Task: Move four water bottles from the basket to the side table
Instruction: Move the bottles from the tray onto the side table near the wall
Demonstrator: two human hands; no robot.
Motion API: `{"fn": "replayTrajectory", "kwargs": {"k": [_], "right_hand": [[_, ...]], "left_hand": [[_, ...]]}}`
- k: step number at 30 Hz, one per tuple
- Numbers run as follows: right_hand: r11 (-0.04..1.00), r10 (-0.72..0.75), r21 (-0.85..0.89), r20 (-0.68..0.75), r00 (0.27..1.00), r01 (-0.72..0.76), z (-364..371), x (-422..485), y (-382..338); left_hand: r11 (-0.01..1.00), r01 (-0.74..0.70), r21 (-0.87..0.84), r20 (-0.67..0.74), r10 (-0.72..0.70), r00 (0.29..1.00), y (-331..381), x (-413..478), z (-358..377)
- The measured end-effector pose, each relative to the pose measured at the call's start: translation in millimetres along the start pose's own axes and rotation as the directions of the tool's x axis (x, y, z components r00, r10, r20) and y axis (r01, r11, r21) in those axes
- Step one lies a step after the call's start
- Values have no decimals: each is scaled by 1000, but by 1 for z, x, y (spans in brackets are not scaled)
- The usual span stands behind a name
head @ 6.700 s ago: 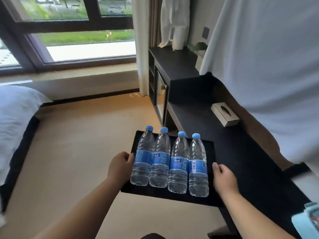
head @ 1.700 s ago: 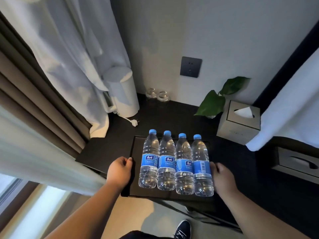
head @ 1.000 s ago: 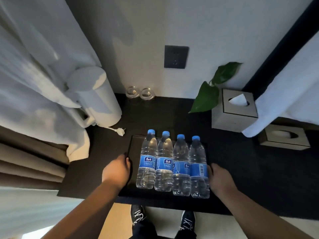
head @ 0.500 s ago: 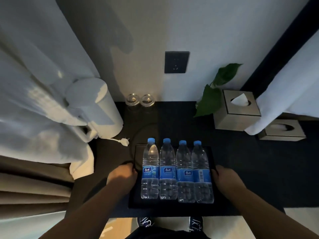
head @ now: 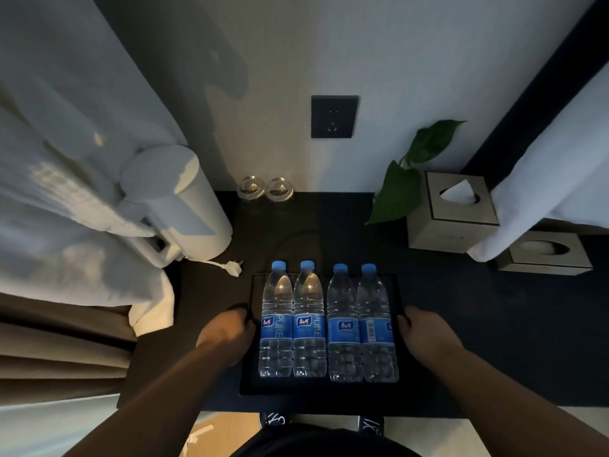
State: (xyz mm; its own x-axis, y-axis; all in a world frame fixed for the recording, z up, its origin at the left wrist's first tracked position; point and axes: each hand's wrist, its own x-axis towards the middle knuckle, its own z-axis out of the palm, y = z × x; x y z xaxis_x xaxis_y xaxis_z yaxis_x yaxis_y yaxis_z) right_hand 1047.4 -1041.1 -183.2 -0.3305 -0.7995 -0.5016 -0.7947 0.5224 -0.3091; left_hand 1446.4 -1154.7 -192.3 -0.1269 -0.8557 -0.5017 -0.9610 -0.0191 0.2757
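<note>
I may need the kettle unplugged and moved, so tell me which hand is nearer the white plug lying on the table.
Left. The left hand grips the tray's left edge, just below the white plug. The right hand is across the tray, on its right edge.

Hotel room: kettle (head: pixel 184 206), glasses (head: pixel 265 189), tissue box (head: pixel 456 214), curtains (head: pixel 59 159).

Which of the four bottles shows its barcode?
The rightmost bottle, beside the right hand; the other three labels show the brand logo instead.
</note>
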Motion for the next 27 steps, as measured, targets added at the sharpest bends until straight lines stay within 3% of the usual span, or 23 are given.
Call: {"fn": "replayTrajectory", "kwargs": {"k": [7,12,17,21,27], "right_hand": [[999,37,28,-56,998,-36,-31,26,-28],[1000,-13,-9,-94,995,12,-47,39,-68],[991,-99,-97,-62,993,93,-56,49,-108],[972,-189,-155,-83,978,175,-50,59,-128],[932,-242,-274,18,970,237,-33,77,-165]], "left_hand": [[999,1,-35,-290,-12,957,33,0,-15],[1000,10,-29,-195,-16,981,58,9,-28],[994,-30,106,-229,54,972,72,26,-49],[995,-57,87,-257,78,963,78,39,-61],[975,-152,164,-152,177,972,82,59,-61]]}}
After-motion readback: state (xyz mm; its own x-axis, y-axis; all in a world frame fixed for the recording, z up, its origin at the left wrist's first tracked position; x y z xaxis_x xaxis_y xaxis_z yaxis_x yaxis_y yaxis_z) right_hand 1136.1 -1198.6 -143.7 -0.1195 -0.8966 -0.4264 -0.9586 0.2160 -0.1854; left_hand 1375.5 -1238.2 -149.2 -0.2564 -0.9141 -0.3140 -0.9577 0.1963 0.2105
